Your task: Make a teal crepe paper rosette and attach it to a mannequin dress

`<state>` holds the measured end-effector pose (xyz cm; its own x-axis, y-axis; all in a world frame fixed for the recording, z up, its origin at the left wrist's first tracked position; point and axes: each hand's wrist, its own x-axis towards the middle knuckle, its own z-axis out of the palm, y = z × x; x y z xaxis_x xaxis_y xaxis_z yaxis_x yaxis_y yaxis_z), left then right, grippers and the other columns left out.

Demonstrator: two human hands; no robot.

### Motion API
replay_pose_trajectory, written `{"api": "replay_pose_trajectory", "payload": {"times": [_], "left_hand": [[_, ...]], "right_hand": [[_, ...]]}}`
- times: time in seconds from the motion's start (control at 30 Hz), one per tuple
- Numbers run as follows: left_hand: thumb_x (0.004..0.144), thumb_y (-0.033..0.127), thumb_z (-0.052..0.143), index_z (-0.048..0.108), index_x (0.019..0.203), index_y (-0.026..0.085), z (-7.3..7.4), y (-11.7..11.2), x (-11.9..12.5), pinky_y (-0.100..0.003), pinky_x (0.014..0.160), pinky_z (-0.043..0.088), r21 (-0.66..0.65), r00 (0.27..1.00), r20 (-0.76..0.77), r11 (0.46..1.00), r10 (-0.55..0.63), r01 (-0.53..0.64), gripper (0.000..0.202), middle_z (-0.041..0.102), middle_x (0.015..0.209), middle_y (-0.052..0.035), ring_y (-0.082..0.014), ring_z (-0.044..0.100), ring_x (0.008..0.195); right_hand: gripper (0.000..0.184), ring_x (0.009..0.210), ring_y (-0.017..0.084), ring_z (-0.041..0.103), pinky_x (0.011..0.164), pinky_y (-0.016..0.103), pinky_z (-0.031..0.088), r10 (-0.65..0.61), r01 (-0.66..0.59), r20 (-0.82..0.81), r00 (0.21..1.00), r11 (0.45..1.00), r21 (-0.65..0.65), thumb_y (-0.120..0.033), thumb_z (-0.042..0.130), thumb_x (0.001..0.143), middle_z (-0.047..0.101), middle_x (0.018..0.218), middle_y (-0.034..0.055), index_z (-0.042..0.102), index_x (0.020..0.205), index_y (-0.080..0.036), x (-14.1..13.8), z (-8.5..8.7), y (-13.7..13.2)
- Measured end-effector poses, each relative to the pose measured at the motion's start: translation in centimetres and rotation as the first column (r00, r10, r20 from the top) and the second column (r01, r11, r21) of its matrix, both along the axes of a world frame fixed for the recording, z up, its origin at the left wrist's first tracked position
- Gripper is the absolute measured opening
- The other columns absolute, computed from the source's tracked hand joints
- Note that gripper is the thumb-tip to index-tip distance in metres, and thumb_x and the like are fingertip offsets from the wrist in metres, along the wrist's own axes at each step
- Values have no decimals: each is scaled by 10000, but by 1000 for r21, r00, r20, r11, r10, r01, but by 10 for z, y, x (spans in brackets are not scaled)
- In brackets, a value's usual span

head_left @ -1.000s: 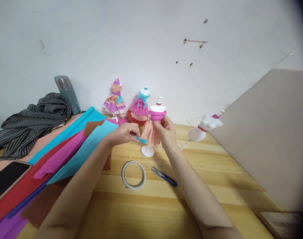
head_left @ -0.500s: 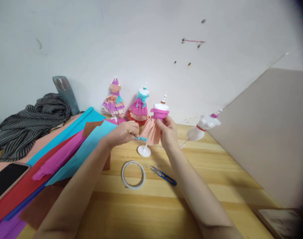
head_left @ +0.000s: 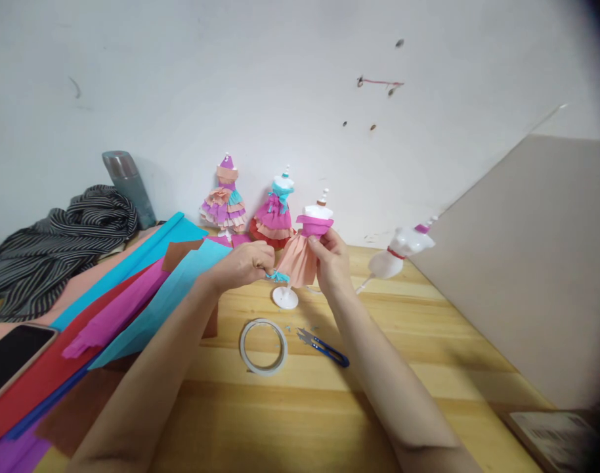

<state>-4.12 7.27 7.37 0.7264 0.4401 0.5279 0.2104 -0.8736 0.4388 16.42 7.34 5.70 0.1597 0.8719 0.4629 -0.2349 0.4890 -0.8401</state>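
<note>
A small white mannequin wears a pink paper top and a pleated peach paper skirt. My right hand is closed around its waist from the right, thumb in front. It leans a little, with its round white base just over or on the table; I cannot tell which. Left of the skirt, my left hand pinches a short twisted strip of turquoise paper, its free end beside the skirt's edge. Thread snips and a roll of tape lie below the hands.
Two dressed mannequins stand by the wall. A bare white mannequin tilts at the right. Coloured paper sheets, a phone, a striped cloth and a bottle fill the left side.
The turquoise strip has shifted slightly at the left fingertips. Both hands otherwise hold nearly the same place, and the whole view has moved a touch.
</note>
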Motion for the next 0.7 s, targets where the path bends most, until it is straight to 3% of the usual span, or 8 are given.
{"api": "replay_pose_trajectory", "payload": {"times": [0.2, 0.4, 0.5, 0.7], "left_hand": [[846, 137, 534, 624, 635, 148, -2, 0, 1, -224, 656, 416, -44, 1000, 12, 999, -15, 15, 230, 582, 700, -37, -123, 548, 699], [762, 322, 706, 592, 638, 143, 3, -1, -2, -214, 607, 413, -308, 998, 50, 951, 41, -24, 246, 553, 694, -5, -103, 506, 651], [734, 294, 720, 586, 663, 146, 8, -3, -2, -224, 614, 412, -366, 986, 119, 928, 118, -67, 212, 555, 700, -1, -110, 504, 672], [680, 228, 722, 557, 618, 152, 8, -8, 14, -243, 625, 418, -384, 940, 281, 920, 192, -73, 192, 537, 683, 3, -119, 503, 678]], "right_hand": [[211, 840, 206, 651, 835, 365, 501, -10, 10, -5, 1000, 1000, -10, -315, 729, 725, 724, 912, 22, 683, 914, -234, 2, 1, 0], [251, 890, 225, 654, 875, 395, 505, 8, -9, 72, 997, 1000, 16, -321, 738, 697, 728, 955, 38, 667, 920, -232, 0, 5, -4], [318, 913, 237, 652, 893, 412, 503, 35, -37, 114, 993, 999, 11, -309, 762, 647, 732, 981, 43, 664, 939, -230, -2, 8, -6], [273, 831, 213, 639, 852, 397, 504, 108, -103, 158, 982, 994, -36, -283, 770, 636, 717, 870, 11, 666, 883, -231, 0, 11, -7]]}}
